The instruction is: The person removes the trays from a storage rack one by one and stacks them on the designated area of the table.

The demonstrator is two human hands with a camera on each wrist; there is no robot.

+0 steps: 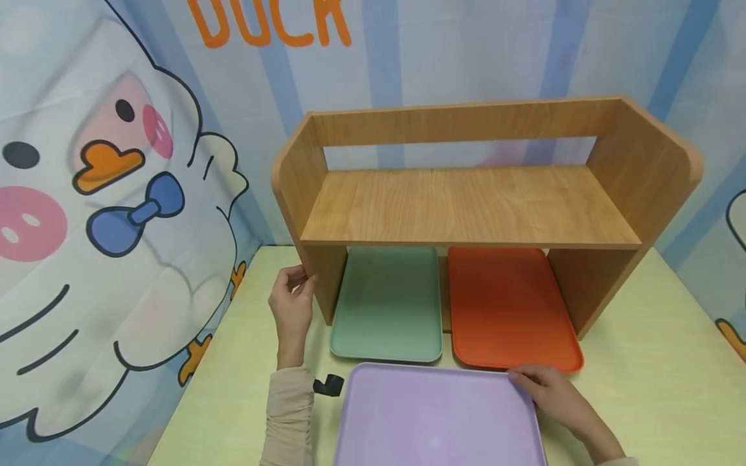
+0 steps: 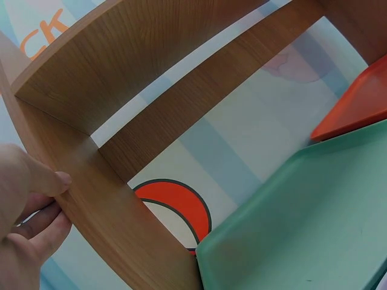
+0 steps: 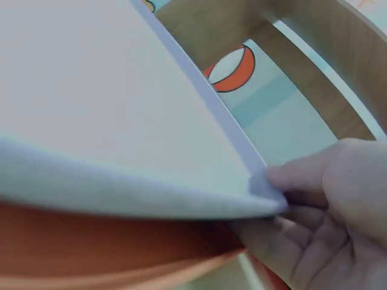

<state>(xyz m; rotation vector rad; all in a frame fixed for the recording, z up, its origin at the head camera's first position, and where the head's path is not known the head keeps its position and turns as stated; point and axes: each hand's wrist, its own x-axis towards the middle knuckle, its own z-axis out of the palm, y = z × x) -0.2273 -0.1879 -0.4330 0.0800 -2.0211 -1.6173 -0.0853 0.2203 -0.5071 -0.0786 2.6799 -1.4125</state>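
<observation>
My left hand (image 1: 291,310) pinches the front edge of the wooden desktop shelf (image 1: 466,200) at its left side panel. In the left wrist view its thumb (image 2: 51,179) lies on the panel's edge and the fingers reach round the outer side. A light purple tray (image 1: 437,421) is at the front, its far right corner gripped by my right hand (image 1: 550,396). The right wrist view shows that corner between thumb and fingers, with the tray raised over the orange tray (image 3: 91,248). The purple tray's near end is out of the head view.
Under the shelf board, a green tray (image 1: 387,304) lies on the left and the orange-red tray (image 1: 513,304) on the right, both sticking out at the front. A small black object (image 1: 329,386) shows beside my left sleeve. A printed duck curtain (image 1: 478,58) hangs behind the pale green table (image 1: 658,362).
</observation>
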